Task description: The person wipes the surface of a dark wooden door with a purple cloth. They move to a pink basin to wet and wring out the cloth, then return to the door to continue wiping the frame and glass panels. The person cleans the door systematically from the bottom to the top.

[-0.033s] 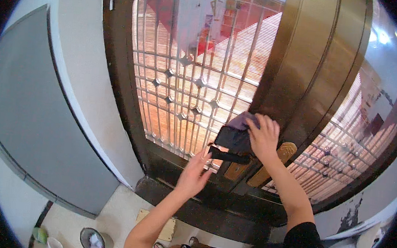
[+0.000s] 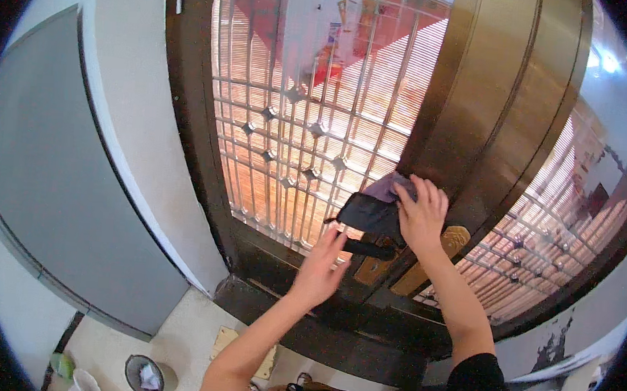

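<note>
My right hand [image 2: 421, 217] presses a dark grey cloth [image 2: 372, 208] flat against the edge of a brown metal door [image 2: 495, 99], just above its black lever handle [image 2: 368, 249]. The fingers are spread over the cloth and hold it to the door. My left hand [image 2: 319, 268] reaches up from below with its fingers apart. Its fingertips are at the free end of the lever handle and it holds nothing. A brass lock plate [image 2: 456, 242] sits just right of my right wrist.
A metal grille [image 2: 296, 136] with diamond studs fills the doorway behind the door. A grey panel [image 2: 53, 177] stands on the left against a white wall. A small bin [image 2: 142, 374] with paper in it is on the floor at the lower left.
</note>
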Available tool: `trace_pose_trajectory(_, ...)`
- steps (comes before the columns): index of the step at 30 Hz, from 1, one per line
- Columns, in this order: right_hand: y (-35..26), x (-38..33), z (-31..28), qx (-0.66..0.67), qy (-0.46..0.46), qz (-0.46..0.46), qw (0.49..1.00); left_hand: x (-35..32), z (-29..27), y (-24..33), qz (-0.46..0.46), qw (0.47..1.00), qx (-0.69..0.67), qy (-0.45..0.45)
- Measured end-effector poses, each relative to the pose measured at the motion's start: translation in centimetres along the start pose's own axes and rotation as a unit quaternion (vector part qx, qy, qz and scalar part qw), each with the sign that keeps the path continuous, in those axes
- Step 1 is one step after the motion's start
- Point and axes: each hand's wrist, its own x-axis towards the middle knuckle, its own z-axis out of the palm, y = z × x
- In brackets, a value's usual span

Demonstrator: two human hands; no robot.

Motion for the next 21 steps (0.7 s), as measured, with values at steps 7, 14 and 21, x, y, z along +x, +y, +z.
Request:
trace_pose_trajectory(7, 3.3, -0.7, -1.6, 0.162, -0.084, -0.064, 0.981, 7.5, 10.7, 0.9, 0.009, 1.000, -0.026, 0.014)
trace_pose_trajectory(14, 5.3, -2.5, -1.1, 0.229, -0.087, -0.071, 0.967, 9.0, 13.0, 4.2, -0.063, 0.993, 0.052, 0.085)
trace_pose_trajectory(21, 5.6, -2.7, -0.4, 0.221, -0.058, -0.055, 0.972, 9.2, 13.8, 2.1, -0.095, 0.980, 0.134, 0.113)
